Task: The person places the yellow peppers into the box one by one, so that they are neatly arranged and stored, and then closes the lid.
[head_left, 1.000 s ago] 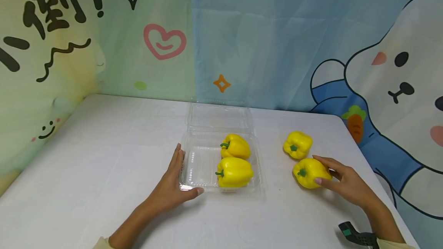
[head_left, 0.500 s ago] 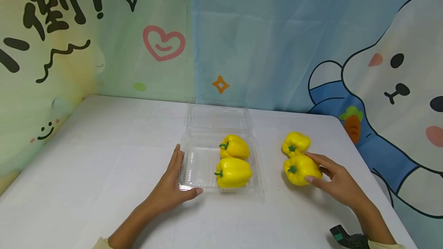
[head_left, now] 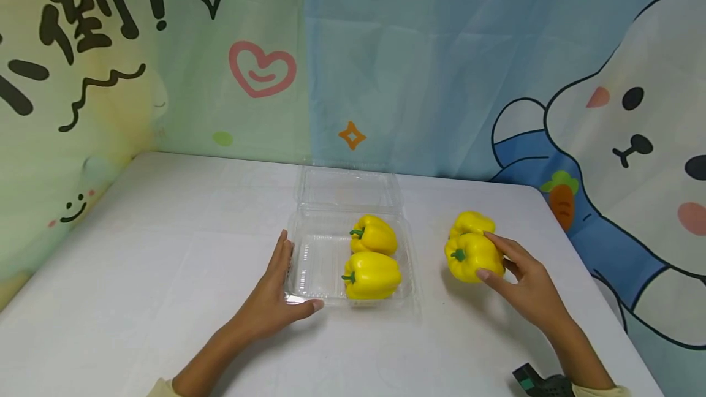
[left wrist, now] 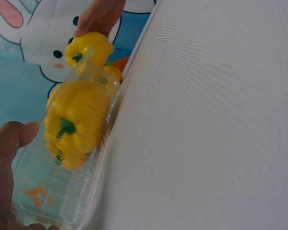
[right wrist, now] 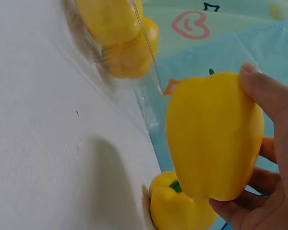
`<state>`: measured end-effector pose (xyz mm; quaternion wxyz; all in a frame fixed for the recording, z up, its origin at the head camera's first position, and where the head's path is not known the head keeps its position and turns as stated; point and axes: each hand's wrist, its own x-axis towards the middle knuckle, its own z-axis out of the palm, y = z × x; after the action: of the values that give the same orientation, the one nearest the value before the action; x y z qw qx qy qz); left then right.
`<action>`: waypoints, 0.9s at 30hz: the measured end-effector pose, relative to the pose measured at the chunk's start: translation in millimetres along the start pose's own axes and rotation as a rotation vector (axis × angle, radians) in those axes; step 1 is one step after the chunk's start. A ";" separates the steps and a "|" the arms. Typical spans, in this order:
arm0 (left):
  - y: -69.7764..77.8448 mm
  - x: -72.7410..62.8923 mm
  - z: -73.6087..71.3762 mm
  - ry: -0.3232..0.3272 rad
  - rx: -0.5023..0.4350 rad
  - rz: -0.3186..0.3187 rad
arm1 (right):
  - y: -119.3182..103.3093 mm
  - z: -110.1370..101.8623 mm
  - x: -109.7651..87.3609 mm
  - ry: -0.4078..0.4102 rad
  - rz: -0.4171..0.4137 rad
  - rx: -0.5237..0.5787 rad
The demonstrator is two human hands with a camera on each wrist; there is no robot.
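Note:
My right hand (head_left: 526,287) pinches a yellow bell pepper (head_left: 473,257) between thumb and fingers. It is lifted off the table, and the right wrist view shows its shadow below. Behind it, partly hidden, another yellow bell pepper (head_left: 472,222) rests on the table. A clear plastic clamshell box (head_left: 320,262) lies with its lid (head_left: 350,189) folded back. Two yellow bell peppers (head_left: 373,275) sit in its right half, one behind the other, stems to the left. My left hand (head_left: 270,305) touches the box's front left corner, fingers straight along the side, thumb stretched past the front edge.
A white-covered table (head_left: 165,262) meets a printed cloth backdrop (head_left: 413,66) at the back and left. The table's right edge runs close beside my right forearm, which has a dark wrist device (head_left: 543,383).
My right hand has raised the bell pepper from the table and moved it slightly left and away from me, so it now overlaps the pepper behind. My left hand and the box stay put.

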<state>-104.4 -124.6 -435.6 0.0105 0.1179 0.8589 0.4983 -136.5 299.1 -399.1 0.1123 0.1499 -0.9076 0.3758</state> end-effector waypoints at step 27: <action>-1.0 0.2 -0.3 0.003 -0.002 0.008 | -33.0 23.2 13.6 -0.050 -0.059 0.140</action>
<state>-104.8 -125.2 -436.3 0.0075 0.1205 0.8580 0.4993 -139.5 257.8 -389.5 0.0897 0.1933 -0.8769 0.4308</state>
